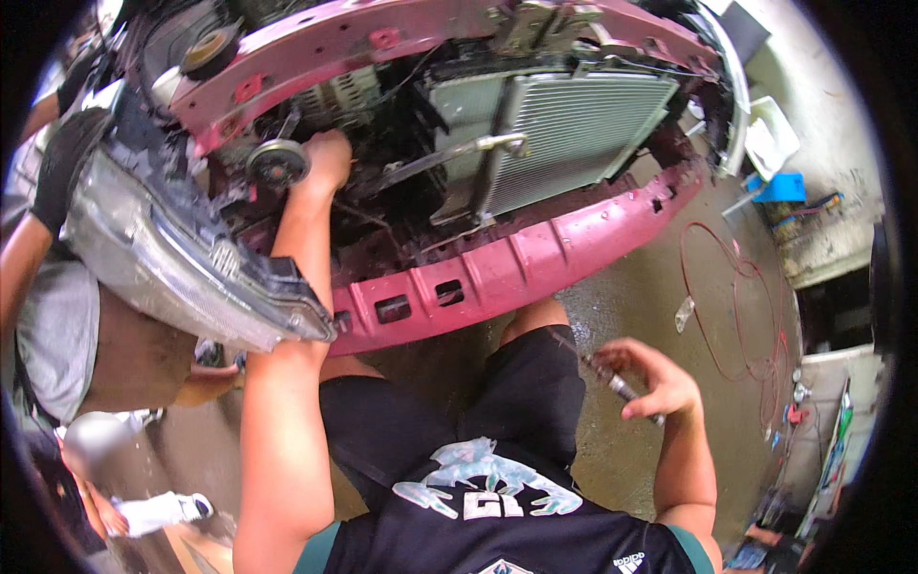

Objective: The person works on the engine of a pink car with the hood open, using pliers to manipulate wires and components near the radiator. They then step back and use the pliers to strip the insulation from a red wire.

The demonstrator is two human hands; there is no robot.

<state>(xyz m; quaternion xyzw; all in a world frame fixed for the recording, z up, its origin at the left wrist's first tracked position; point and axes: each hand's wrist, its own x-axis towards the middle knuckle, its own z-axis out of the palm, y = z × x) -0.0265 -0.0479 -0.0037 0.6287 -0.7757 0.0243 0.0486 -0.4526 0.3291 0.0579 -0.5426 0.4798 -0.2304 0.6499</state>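
My left hand [328, 161] reaches deep into the open front of a car, beside a round black pulley-like part [278, 165]. Its fingers look curled, and whatever they grip is hidden. Low on the right, over the wet floor, my right hand [658, 379] holds a slim silver-and-dark hand tool [623, 387], whose exact kind I cannot make out. A headlight [163, 253] hangs across my left forearm. Another person's black-gloved hand [72, 165] grips its outer end.
A pink lower crossmember [516, 268] spans in front of my knees, below the radiator [583, 134]. The pink upper beam [316, 48] runs above. Red hose [693, 287] lies coiled on the right-hand floor near a blue container [779, 187]. Another person sits at the lower left.
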